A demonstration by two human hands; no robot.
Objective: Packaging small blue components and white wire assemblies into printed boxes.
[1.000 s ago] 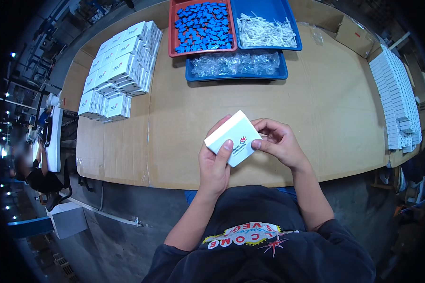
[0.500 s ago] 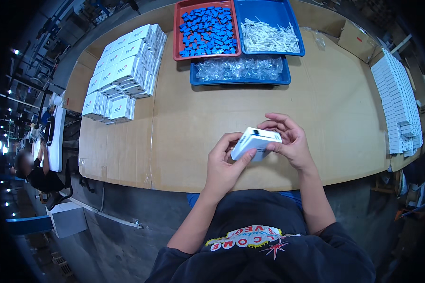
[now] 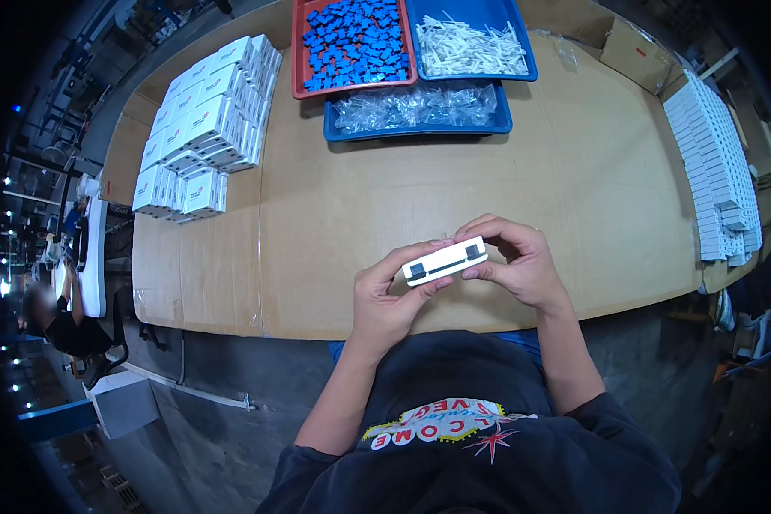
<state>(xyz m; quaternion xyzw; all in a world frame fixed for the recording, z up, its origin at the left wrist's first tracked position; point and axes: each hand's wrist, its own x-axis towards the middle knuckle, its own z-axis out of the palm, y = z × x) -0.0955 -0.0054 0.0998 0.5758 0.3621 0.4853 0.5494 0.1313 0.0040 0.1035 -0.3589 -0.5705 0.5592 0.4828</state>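
In front of me, above a cardboard-covered table (image 3: 343, 197), I hold a slim white case (image 3: 438, 263) in both bare hands. It is up off the surface, near the table's front edge, with a narrow side turned toward me: a long dark slot runs along that side, with a dark square patch at each end. The case tilts, its right end a little higher than its left.

My left hand (image 3: 384, 295) pinches it from the left, fingers along the upper broad face and thumb beneath. My right hand (image 3: 524, 267) has the right end between curled fingers above and a thumb below; how firmly the right thumb presses, I cannot tell.

I judge the case light and stiff, probably thin plastic or firm card, with smooth faces that might slide under dry fingertips. It does not look delicate, though a hard squeeze at the middle could bow the broad faces over the slot. The best hold, to my mind, is near the two ends, thumbs and fingers flat on the broad faces, slot left uncovered.

Well apart to the left stands a stack of white boxes (image 3: 199, 120); beyond my hands are a red tray (image 3: 298, 53) of blue pieces and a blue tray (image 3: 531, 62) of white sticks
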